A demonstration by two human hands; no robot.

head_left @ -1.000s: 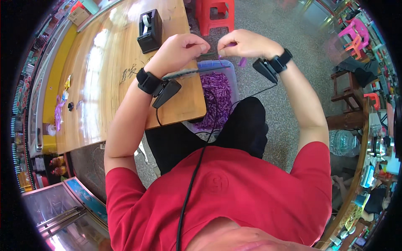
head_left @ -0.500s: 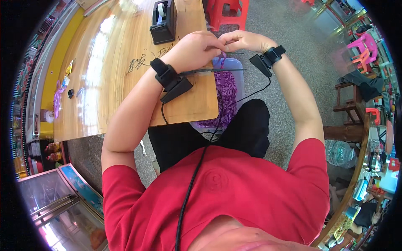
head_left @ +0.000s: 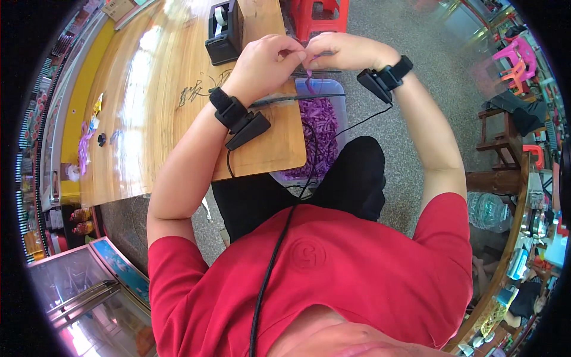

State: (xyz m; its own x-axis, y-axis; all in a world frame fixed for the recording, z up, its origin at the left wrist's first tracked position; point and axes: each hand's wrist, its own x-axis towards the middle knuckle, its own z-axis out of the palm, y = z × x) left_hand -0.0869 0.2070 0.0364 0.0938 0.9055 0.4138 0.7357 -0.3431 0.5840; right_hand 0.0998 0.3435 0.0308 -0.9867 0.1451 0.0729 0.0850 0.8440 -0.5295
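Note:
Over the table's right edge, my left hand (head_left: 262,64) and my right hand (head_left: 348,50) meet fingertip to fingertip. Both are closed in a pinch on a narrow purple ribbon (head_left: 309,83), whose end dangles below the fingers. My fingers partly cover where it is gripped. Beneath them stands a translucent plastic tub (head_left: 342,107) holding a heap of purple ribbon pieces (head_left: 320,122). A thin dark rod (head_left: 324,96) juts from the table over the tub, close to my left wrist. A second dark rod shows just under my right hand.
A black tape dispenser (head_left: 223,37) sits on the wooden table (head_left: 148,119), left of my hands. Purple strips (head_left: 84,149) lie at its far left. A red plastic stool (head_left: 321,24) stands beyond the tub. Black cables (head_left: 351,126) run from my wrist straps past the tub.
Both hands have shifted slightly up and left, still pinched together. My right hand has turned a little, and the dangling ribbon has moved left with them.

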